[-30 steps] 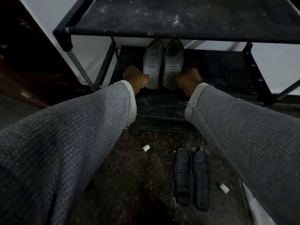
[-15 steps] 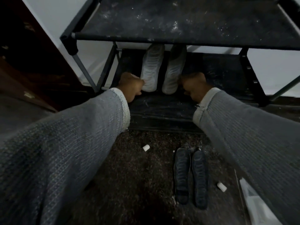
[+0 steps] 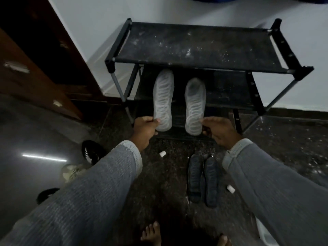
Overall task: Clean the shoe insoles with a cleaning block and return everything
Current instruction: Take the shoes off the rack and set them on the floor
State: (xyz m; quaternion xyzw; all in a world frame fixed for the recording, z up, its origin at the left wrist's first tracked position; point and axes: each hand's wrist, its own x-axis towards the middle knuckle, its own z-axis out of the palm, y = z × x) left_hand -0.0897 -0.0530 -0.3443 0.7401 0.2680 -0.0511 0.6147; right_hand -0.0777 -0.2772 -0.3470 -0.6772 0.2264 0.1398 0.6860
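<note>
Two pale shoes lie sole-up on the lower shelf of a black shoe rack (image 3: 195,45). My left hand (image 3: 144,130) grips the heel of the left shoe (image 3: 163,98). My right hand (image 3: 220,131) holds the heel of the right shoe (image 3: 195,103). On the dark floor below lie two dark insoles, side by side (image 3: 194,178) (image 3: 211,181). One small white cleaning block (image 3: 162,153) rests left of them, and a second white block (image 3: 231,189) lies to their right.
A brown wooden cabinet (image 3: 35,68) stands at the left against the white wall. Other footwear (image 3: 92,153) (image 3: 71,173) lies on the floor at the left. My bare foot (image 3: 150,235) shows at the bottom. A white object (image 3: 264,233) lies at the lower right.
Both shoes have come forward on the lower shelf and now lie apart instead of touching. My head has risen and drawn back, so the whole rack shows.
</note>
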